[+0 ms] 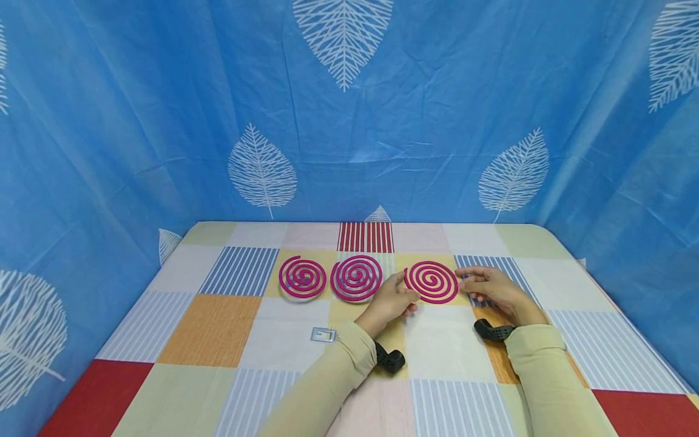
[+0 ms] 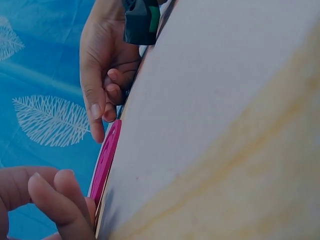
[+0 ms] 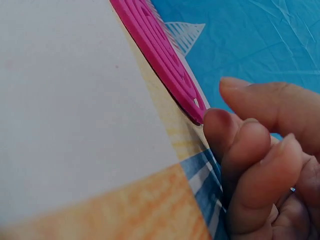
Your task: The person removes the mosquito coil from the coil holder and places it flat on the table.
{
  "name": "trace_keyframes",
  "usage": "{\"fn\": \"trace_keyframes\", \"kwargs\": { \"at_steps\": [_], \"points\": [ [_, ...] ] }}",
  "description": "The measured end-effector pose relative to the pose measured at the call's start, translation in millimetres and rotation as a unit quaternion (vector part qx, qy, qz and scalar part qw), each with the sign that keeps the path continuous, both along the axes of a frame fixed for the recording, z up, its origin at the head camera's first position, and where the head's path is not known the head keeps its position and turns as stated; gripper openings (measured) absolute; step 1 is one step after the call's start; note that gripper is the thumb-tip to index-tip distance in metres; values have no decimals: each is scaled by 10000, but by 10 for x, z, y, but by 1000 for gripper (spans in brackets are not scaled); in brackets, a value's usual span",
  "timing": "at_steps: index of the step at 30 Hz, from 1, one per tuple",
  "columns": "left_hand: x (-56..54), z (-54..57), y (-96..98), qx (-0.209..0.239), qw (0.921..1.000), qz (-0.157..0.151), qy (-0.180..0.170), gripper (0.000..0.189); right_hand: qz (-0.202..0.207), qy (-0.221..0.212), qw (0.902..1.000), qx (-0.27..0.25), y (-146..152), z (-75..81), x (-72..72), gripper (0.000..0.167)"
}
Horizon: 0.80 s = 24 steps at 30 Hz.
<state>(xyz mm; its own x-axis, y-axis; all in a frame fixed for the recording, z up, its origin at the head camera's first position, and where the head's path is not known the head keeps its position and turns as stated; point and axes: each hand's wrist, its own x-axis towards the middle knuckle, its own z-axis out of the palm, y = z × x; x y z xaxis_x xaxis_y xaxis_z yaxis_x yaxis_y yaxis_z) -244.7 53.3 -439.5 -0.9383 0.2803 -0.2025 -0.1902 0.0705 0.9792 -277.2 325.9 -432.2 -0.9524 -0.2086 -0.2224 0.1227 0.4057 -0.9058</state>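
- The left hand (image 1: pixel 390 303) had its fingers bent at the left edge of the magenta coil (image 1: pixel 432 281), apparently touching it; whether they pinched it, I could not tell.
- The right hand (image 1: pixel 501 294) was loosely parted and held nothing, its fingertips just beside the coil's right edge.
- The coil sat roughly level between the hands; I could not tell whether it rested fully on the tablecloth (image 1: pixel 437 346).
- Its thin rings looked likely to flex or snap, so good handling seemed to call for light, even support from both sides, without tugging the loose outer end.
- The left side was tight: a second coil (image 1: pixel 357 276) lay just beside that hand, a third coil (image 1: pixel 304 276) farther out, a small metal piece (image 1: pixel 317 334) near the left sleeve (image 1: pixel 327 376).
- The easiest room appeared nearer the person, between the forearms; the blue curtain (image 1: pixel 349 139) bounded the far edge.
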Motion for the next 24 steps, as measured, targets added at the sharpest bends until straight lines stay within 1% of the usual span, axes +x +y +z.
{"fn": "trace_keyframes", "kwargs": {
  "at_steps": [5,8,11,16,20,24],
  "points": [
    [0,-11,2,37,9999,-53,145,71,-10,-54,9999,-138,-12,-5,1,57],
    [9,9,9,71,9997,-61,239,70,25,-55,9997,-227,-19,6,5,58],
    [24,53,16,37,9994,-62,349,68,7,-79,9990,-429,-24,30,13,59],
    [35,114,21,-205,9976,-121,649,64,1,-44,9970,-777,-19,59,24,60],
    [36,140,21,-469,9948,-109,902,62,-31,111,9962,-860,-22,73,20,58],
    [43,203,12,-578,9930,-36,1033,59,-29,300,9956,-891,-44,101,10,57]
  ]
}}
